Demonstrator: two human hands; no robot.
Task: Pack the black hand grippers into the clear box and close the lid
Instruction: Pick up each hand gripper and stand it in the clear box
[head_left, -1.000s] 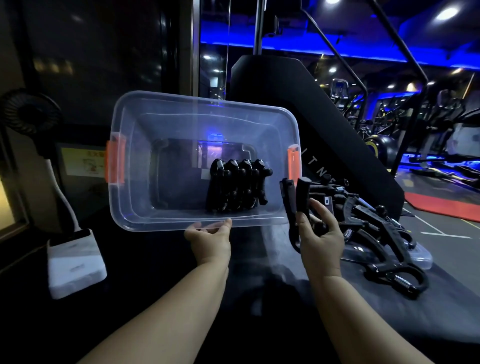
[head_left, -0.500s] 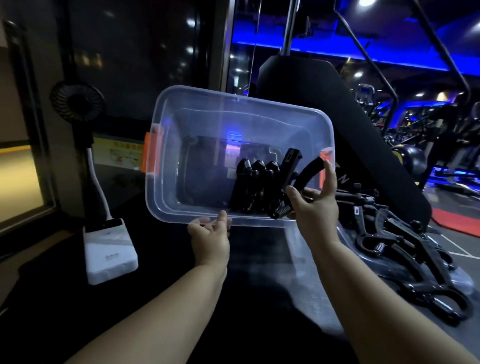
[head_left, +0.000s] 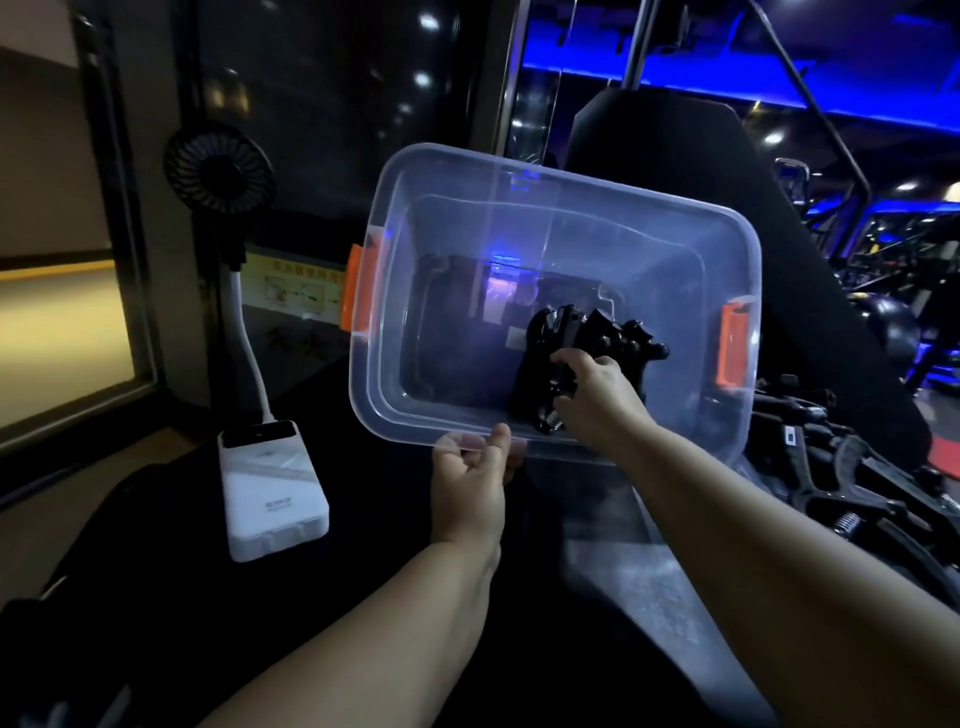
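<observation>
Clear box: the clear box (head_left: 545, 176) is tipped so that its open mouth faces the person, with an orange latch (head_left: 358, 296) at each end and no lid on it.
Left grip: the left hand (head_left: 470, 475) pinches the box's near rim, thumb over the edge and fingers beneath.
Right grip: the right hand (head_left: 597, 397) reaches inside the box, its fingers curled round a black hand gripper (head_left: 558, 332) whose spring shows just below the knuckles.
Packed row: several hand grippers (head_left: 628, 343) stand side by side against the box floor, touching the held one.
Waiting pile: more loose grippers (head_left: 852, 483) lie in a tangle on the bench (head_left: 363, 597), to the right of the box.
Step, as I judge it: seating the held one at the left end of the row, with much of the pile to go.
Risk, row: with the box tipped this steeply, a nudge from the incoming handle could topple the standing row or send it sliding towards the near wall.
Risk, box: one rim pinch carries the tilt, so a push from inside could twist the box loose.
Risk, lid: handles left standing proud of the rim would probably stop the latches closing.
Lid: I cannot tell for certain where it lies.
</observation>
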